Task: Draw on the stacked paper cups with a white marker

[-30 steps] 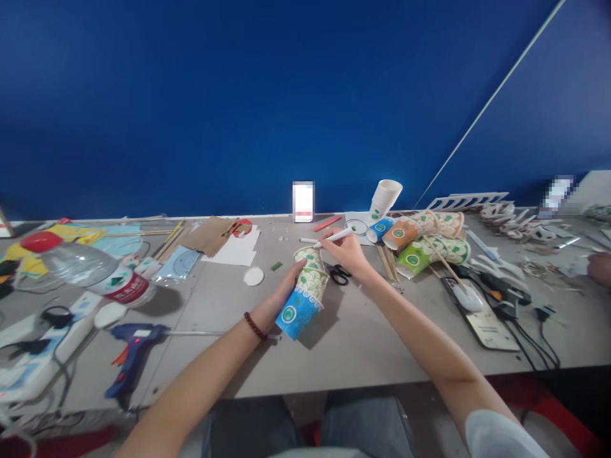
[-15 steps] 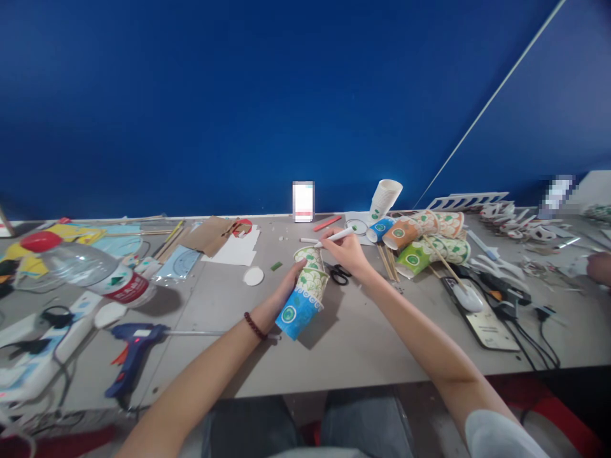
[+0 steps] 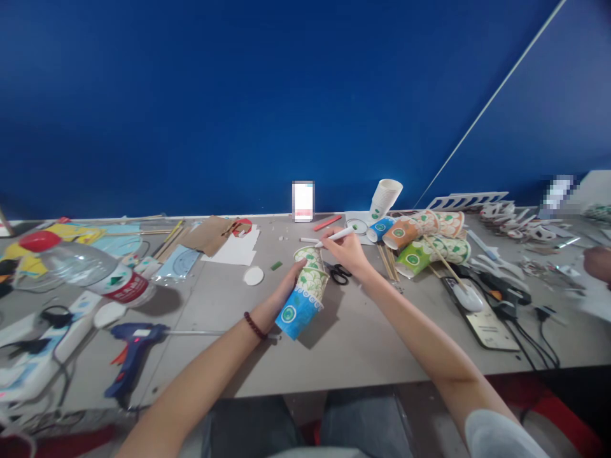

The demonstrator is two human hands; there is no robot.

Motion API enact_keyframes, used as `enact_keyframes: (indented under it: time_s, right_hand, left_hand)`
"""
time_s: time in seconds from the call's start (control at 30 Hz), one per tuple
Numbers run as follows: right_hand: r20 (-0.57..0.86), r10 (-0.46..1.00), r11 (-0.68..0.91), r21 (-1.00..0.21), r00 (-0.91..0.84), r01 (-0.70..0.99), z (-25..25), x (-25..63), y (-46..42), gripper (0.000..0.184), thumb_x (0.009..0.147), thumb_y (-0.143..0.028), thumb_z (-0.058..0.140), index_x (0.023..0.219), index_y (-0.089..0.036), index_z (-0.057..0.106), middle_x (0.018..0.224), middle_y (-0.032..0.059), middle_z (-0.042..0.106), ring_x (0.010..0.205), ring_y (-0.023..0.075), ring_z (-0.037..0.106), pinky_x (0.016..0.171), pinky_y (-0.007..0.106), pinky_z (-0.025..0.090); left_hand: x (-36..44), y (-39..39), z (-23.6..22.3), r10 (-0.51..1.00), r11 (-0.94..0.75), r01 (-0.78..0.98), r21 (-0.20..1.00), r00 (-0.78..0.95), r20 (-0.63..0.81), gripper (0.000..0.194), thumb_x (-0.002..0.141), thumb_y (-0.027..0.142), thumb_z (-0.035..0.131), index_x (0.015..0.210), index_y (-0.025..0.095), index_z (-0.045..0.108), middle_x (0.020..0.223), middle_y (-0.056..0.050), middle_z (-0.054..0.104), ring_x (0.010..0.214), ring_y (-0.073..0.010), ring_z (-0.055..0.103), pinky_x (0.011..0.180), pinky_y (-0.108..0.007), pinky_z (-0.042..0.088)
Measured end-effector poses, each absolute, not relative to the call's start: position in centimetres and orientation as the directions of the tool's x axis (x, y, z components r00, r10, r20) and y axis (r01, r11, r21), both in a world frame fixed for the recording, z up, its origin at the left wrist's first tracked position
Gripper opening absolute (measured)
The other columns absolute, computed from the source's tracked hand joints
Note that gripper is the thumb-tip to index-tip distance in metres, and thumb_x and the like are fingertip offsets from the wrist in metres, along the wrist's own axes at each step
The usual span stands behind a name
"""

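A chain of joined paper cups (image 3: 312,283), blue at the near end and patterned in green scales beyond, lies tilted in the grip of my left hand (image 3: 292,280). My right hand (image 3: 347,249) pinches a white marker (image 3: 337,236), its tip at the rim of the farthest cup. Black-handled scissors (image 3: 340,274) rest on the table just right of the cups. A white paper disc (image 3: 252,275) and a small green strip (image 3: 277,265) lie to the left.
Finished-looking cup chains (image 3: 424,232) and a stack of white cups (image 3: 386,197) stand back right. A glue gun (image 3: 136,350), a bottle (image 3: 90,270) and a power strip (image 3: 42,350) occupy the left. Another person's hand (image 3: 597,263) shows at the far right.
My hands, the cups and the marker look almost unmoved. At the far right, the other person's hand has shifted slightly.
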State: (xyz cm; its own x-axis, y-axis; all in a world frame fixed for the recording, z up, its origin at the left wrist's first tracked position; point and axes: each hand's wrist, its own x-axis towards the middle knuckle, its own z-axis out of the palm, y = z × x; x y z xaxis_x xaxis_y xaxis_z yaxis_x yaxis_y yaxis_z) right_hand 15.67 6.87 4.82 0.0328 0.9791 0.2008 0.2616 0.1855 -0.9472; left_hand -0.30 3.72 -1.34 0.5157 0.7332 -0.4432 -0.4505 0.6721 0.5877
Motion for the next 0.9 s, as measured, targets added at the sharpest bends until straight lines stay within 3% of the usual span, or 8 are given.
enact_keyframes:
  time_s: [0.23,0.47,0.67,0.9]
  right_hand:
    - [0.216,0.976,0.196,-0.922,0.023,0.333,4.79,15.88,6.91,0.01,0.066,-0.026,0.057,0.066,-0.019,0.064,0.064,-0.0002,0.065,0.062,0.0151,0.059,0.057,0.024,0.045]
    - [0.217,0.976,0.204,-0.942,0.022,0.266,4.49,15.81,7.09,0.01,0.066,-0.027,0.06,0.07,-0.019,0.065,0.074,0.0022,0.07,0.07,0.0178,0.065,0.063,0.026,0.05]
    - [0.21,0.977,0.188,-0.925,0.032,0.331,4.61,15.86,7.02,0.01,0.066,-0.027,0.057,0.066,-0.019,0.063,0.065,0.0002,0.065,0.063,0.0157,0.06,0.058,0.025,0.047]
    - [0.214,0.976,0.195,-0.938,0.037,0.287,4.47,15.81,7.14,0.011,0.066,-0.028,0.059,0.069,-0.019,0.064,0.072,0.002,0.069,0.069,0.0174,0.065,0.064,0.026,0.051]
  left_hand:
    - [-0.24,3.73,-1.19,0.722,0.686,-0.446,0.574,0.512,-0.465,0.042,0.09,0.046,0.049,0.097,0.008,0.068,0.079,-0.014,0.072,0.06,-0.0206,0.066,0.063,-0.031,0.053]
    - [-0.36,3.67,-1.27,0.713,0.696,-0.437,0.57,0.512,-0.479,0.047,0.09,0.049,0.049,0.103,0.008,0.067,0.08,-0.014,0.072,0.06,-0.0212,0.066,0.064,-0.033,0.054]
    - [-0.14,3.63,-0.82,0.725,0.686,-0.455,0.567,0.492,-0.482,0.042,0.092,0.044,0.048,0.101,0.008,0.067,0.08,-0.013,0.073,0.059,-0.0204,0.066,0.063,-0.031,0.053]
    - [-0.18,3.55,-0.91,0.73,0.678,-0.446,0.584,0.502,-0.464,0.045,0.091,0.046,0.048,0.104,0.007,0.067,0.083,-0.015,0.074,0.06,-0.0209,0.067,0.062,-0.032,0.053]
